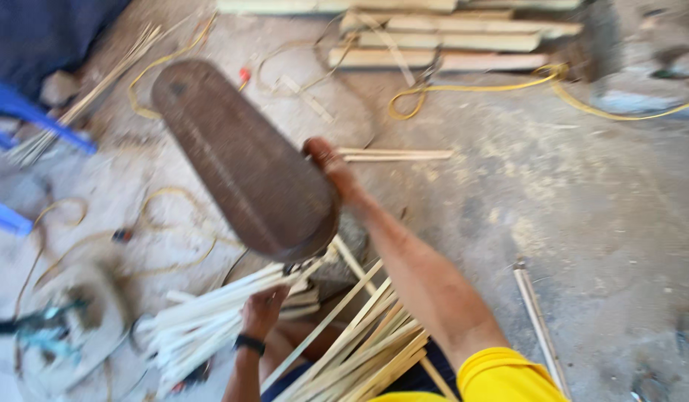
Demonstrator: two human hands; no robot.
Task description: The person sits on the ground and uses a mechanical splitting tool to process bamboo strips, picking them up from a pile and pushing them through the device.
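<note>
right hand (331, 165) grips brown board (244, 160), long axis up-left | left hand (264, 309) clasps pale strip bundle (210, 320) just below | board nearer right

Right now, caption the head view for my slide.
Right hand raises a rusty flat blade while left hand grips pale bamboo strips.

A long, rounded, rusty-brown metal blade (244, 156) fills the middle of the blurred view, tilted from upper left to lower right. The right hand (331, 167) grips its right edge, arm stretched out from a yellow sleeve (501, 376). Just below the blade's lower end, the left hand (264, 309), with a black wristband, closes on a bundle of pale split bamboo strips (210, 316). More yellowish strips (367, 346) fan out right of that bundle. A yellow cord (471, 88) loops over the dusty concrete floor (597, 223) above right of the blade.
</note>
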